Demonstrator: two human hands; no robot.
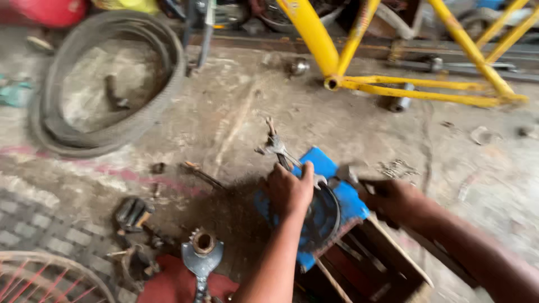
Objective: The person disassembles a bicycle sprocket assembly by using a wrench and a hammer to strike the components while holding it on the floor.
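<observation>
While I look down from the head camera, I see my left hand [289, 191] resting on a blue sheet [331, 202] that lies over a dark wooden box [382, 264]. Its fingers [306, 171] are curled shut around a thin metal tool [278, 148], which sticks up and away from the hand over the dirty floor [236, 112]. A black ring [334, 210] lies on the blue sheet, just beside that hand.

My right hand [393, 199] is on the other side of the sheet, near the box edge. It is blurry. Its fingers look closed around something dark, but I cannot tell what it is.

Near the bottom, a big grey wrench [201, 261] lies on a red cloth [174, 286], with a small toothed metal part [202, 241] by its head. A black pedal [132, 213] sits to the left of it. A red wheel rim [50, 278] shows in the bottom left corner.

Farther away, an old grey tyre [106, 84] lies flat on the floor. A yellow bike frame [415, 84] stands at the top right, well apart from my hands.
</observation>
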